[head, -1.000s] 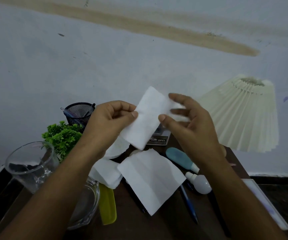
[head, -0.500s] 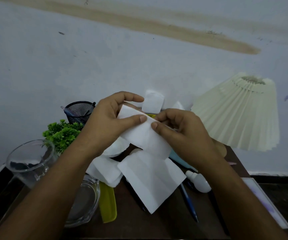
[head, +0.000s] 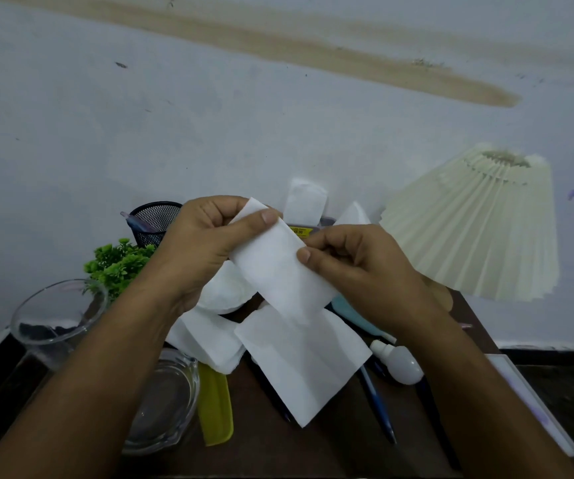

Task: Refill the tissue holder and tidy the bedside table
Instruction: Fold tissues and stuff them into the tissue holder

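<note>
The left hand (head: 202, 250) and right hand (head: 365, 271) pinch the folded tissue (head: 278, 271) by opposite edges (above the crowded table (head: 261, 452)).

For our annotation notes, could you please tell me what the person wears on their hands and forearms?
Nothing shows: the left hand and right hand are bare, with no gloves, rings or watch, and no sleeve enters the view.

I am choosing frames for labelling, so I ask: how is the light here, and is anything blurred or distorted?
Head view: dim, even light, no hard shadows, the dark table loses detail. Head view: the folded tissue, pinched by the left hand and right hand, is fairly sharp. Head view: the lamp shade leans, probably wide-angle distortion.
</note>
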